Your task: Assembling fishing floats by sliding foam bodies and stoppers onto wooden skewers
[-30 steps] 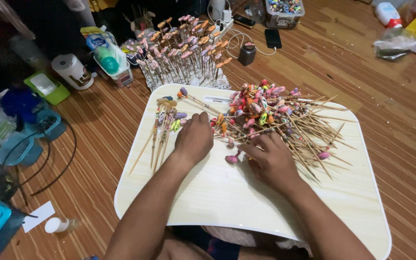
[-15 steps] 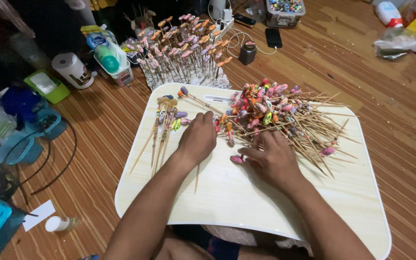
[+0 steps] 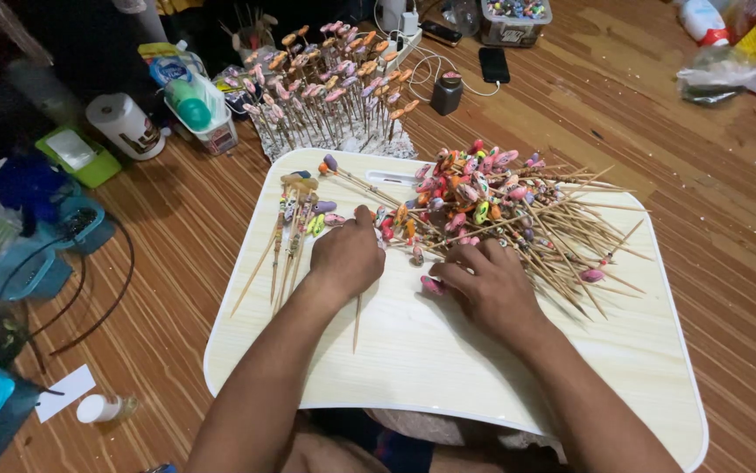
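colourful bead-tipped wooden skewers (image 3: 518, 210) heaped, crisscrossed.

Warm indoor light from above, bright tabletop, dim upper left corner, soft shadows, sharp focus, slight wide-angle distortion

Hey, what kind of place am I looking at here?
Probably a home craft corner on the floor. A pale lap tray sits on wood floorboards, heaped with wooden sticks tipped with small coloured figures. More sticks stand upright in a foam block, and a box of beads sits nearby.
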